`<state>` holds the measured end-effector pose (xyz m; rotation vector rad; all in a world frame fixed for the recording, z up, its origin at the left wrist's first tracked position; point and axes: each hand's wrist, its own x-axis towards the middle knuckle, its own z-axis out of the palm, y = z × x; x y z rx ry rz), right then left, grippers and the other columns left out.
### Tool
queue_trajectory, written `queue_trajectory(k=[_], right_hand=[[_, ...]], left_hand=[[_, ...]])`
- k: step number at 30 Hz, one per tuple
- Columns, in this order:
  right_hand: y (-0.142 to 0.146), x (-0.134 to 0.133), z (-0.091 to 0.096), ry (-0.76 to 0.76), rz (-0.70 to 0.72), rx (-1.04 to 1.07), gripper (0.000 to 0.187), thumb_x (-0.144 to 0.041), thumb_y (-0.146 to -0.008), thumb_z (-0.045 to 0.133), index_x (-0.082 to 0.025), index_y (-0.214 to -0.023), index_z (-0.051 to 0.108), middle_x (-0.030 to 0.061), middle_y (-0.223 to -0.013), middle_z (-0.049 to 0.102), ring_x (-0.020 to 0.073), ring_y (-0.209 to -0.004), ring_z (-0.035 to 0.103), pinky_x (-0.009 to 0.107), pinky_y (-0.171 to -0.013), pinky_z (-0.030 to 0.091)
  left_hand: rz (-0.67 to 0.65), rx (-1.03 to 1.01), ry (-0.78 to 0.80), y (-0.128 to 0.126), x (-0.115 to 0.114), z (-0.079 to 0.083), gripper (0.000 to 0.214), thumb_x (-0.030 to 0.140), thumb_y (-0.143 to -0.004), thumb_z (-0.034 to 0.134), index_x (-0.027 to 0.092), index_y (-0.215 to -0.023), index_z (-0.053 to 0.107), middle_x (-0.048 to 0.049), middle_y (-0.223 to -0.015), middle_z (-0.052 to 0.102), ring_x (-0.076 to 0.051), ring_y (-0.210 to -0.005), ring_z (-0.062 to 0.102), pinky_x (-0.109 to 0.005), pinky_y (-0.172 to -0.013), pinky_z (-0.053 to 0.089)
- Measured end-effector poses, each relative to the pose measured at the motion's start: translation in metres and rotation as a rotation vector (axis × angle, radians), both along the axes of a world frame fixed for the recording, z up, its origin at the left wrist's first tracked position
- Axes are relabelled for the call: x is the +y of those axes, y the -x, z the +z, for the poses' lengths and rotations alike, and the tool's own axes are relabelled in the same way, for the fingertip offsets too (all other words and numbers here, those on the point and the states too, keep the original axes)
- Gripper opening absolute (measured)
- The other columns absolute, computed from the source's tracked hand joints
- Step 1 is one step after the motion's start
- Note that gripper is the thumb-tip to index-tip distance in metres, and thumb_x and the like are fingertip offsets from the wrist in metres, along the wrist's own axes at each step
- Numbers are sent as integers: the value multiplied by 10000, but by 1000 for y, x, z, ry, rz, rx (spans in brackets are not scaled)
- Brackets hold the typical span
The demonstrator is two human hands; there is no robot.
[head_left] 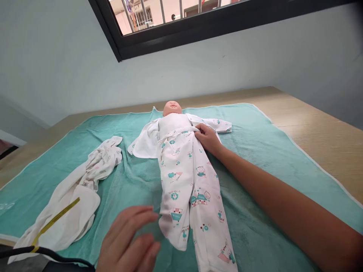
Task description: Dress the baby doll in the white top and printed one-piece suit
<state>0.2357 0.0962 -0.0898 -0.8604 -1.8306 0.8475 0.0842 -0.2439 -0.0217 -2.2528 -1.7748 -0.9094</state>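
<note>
Hands [121,241] bare — fingers [141,218] slim, rounded at tips; right forearm [272,192] bare — smooth, tapering toward wrist [222,151].

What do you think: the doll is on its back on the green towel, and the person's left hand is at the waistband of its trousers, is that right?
Not quite: the right hand is at the waistband of the trousers, as the head view shows. The doll is on its back on the green towel, just as you said.

Doll [172,108] on blanket [255,139]; clothes [70,185] at left; window [181,37] behind.
</note>
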Motion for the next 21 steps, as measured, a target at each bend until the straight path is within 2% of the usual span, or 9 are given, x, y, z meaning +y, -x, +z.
queue_trajectory(k=[3,6,8,10,12,14,16,19,21], right_hand=[[-2,-1,2,-78,40,58,65,-265,-779,521,-217,-790,564,6,-873,573,172,-835,514,298,-793,411],[-3,-3,5,-75,90,81,95,-304,-807,536,-222,-826,579,25,-975,605,190,-945,543,319,-869,424],[-2,-5,7,-59,110,90,109,-322,-824,535,-225,-842,580,39,-1055,614,198,-1014,549,317,-874,441],[-2,-7,9,-62,121,88,114,-327,-841,526,-226,-855,577,48,-1102,610,200,-1040,553,306,-837,462],[-3,-8,11,-97,113,63,113,-321,-857,521,-226,-879,576,53,-1081,605,198,-1011,562,300,-796,474],[-4,-8,13,-144,96,17,111,-311,-869,520,-228,-918,575,51,-1038,596,192,-961,566,300,-770,483],[-6,-8,16,-187,99,-27,119,-304,-884,516,-235,-960,575,47,-1019,589,185,-924,564,301,-765,490],[-7,-10,22,-220,131,-65,145,-324,-906,515,-248,-1008,586,42,-1033,594,178,-903,569,305,-766,494],[-6,-12,26,-198,139,-98,172,-369,-903,539,-256,-1019,597,40,-1042,598,183,-892,577,311,-751,494]], left_hand=[[146,-153,-64,-3,42,10,121,146,-898,513,225,-872,601,-69,-1089,659,-206,-1024,632,-350,-862,539],[267,-338,-77,1,103,13,148,240,-935,496,224,-1026,611,-60,-1128,630,-196,-1077,597,-344,-901,517],[264,-373,-32,10,145,11,198,275,-930,504,220,-1087,612,-63,-1177,616,-205,-1130,571,-363,-953,492],[242,-327,15,23,181,6,190,291,-900,543,205,-1045,630,-78,-1247,592,-232,-1212,524,-404,-1045,422],[151,-303,122,38,208,3,185,321,-864,589,202,-1001,623,-89,-1346,547,-267,-1330,428,-417,-1077,385],[39,-280,221,49,225,4,181,350,-841,614,213,-958,601,-76,-1425,500,-286,-1410,325,-424,-1098,353],[-38,-226,261,56,235,9,140,356,-850,597,222,-891,587,-45,-1438,499,-277,-1392,358,-412,-1096,343],[-64,-141,232,61,246,16,187,347,-899,512,218,-786,585,-26,-1319,600,-229,-1176,554,-353,-991,404],[-19,-134,198,61,255,17,244,354,-922,465,214,-762,584,-36,-1124,681,-203,-991,610,-317,-869,434]])
